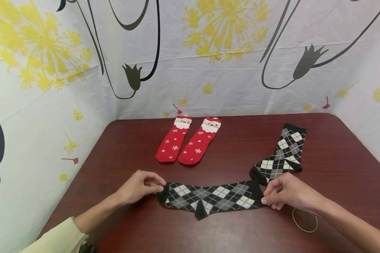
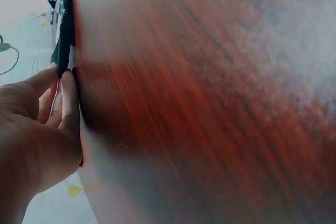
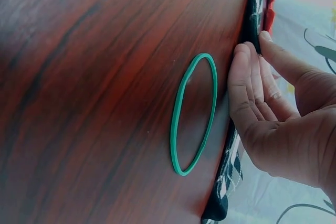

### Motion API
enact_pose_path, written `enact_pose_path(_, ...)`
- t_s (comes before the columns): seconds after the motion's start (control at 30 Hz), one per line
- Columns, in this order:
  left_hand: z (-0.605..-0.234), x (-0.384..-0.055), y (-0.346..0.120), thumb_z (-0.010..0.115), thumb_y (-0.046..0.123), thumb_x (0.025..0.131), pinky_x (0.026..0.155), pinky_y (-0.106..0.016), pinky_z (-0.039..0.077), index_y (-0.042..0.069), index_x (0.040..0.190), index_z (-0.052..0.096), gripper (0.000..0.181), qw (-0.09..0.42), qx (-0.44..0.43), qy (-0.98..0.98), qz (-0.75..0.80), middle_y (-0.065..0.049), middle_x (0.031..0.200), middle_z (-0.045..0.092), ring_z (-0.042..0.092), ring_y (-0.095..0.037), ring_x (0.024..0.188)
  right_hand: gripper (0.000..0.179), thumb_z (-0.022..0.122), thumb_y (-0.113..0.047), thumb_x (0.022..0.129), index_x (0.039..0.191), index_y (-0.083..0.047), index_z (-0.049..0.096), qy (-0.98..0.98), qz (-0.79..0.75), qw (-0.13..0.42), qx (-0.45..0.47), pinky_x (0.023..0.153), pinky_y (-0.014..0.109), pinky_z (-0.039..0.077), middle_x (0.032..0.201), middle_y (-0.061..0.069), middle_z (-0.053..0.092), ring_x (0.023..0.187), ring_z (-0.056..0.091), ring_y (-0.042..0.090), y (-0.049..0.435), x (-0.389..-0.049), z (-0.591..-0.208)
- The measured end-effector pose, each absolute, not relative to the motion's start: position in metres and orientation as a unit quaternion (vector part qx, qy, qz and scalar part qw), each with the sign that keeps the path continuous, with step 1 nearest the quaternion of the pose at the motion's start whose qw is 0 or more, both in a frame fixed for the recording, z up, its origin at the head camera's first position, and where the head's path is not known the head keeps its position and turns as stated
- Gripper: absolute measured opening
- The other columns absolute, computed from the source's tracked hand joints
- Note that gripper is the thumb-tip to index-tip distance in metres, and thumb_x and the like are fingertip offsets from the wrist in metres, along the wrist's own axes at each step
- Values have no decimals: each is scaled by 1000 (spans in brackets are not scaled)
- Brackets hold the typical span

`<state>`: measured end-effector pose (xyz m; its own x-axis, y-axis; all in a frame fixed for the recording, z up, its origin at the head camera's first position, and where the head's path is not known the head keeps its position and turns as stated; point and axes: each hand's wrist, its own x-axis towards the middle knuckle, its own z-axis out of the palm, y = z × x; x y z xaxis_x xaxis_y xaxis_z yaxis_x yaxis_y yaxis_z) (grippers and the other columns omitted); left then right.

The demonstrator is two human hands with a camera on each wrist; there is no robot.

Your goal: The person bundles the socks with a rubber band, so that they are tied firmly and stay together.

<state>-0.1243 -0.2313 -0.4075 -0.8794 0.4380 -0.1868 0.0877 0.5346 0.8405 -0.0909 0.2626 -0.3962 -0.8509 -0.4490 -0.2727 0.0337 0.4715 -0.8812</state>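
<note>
A black, grey and white argyle sock [image 1: 215, 196] stretches sideways across the front of the table, its black heel pointing toward me. At its toe end, my left hand [image 1: 142, 187] pinches the black tip between thumb and fingers; the left wrist view shows the same pinch on the dark sock edge [image 2: 64, 51]. My right hand [image 1: 286, 192] pinches the black cuff at the other end. Just beyond that hand lies a second argyle sock [image 1: 282, 153], flat, with its toe close to the first sock's cuff.
Two red Santa socks [image 1: 172, 140] lie side by side toward the back of the brown table [image 1: 130, 140]. Near my right wrist is a green rubber band [image 3: 176, 124]. A patterned cloth [image 1: 209, 95] hangs behind the table and at its sides.
</note>
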Motion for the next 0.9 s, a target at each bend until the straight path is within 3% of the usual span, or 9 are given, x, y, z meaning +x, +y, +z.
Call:
enact_pose_path(0.3,-408,-124,-232,85,23,93,79,-28,60,15,115,80,24,181,143,859,457,-3,111,76,73,-21,93,10,83,-5,89,94,2,77,842,-480,199,-144,60,32,60,79,8,74,65,67,13,267,-89,-395)
enact_pose_path(0.63,-409,-125,-234,85,23,93,86,-27,61,17,119,80,27,170,142,861,458,0,114,77,76,-18,99,16,80,-10,95,109,-2,78,854,-465,140,-185,65,26,58,93,1,78,80,73,10,272,-92,-397)
enact_pose_path(0.9,-408,-127,-235,84,22,94,86,-27,60,13,119,79,27,164,153,856,467,-2,112,78,75,-20,99,18,77,0,95,113,-3,77,839,-483,91,-232,71,24,59,101,4,80,89,76,9,275,-93,-402)
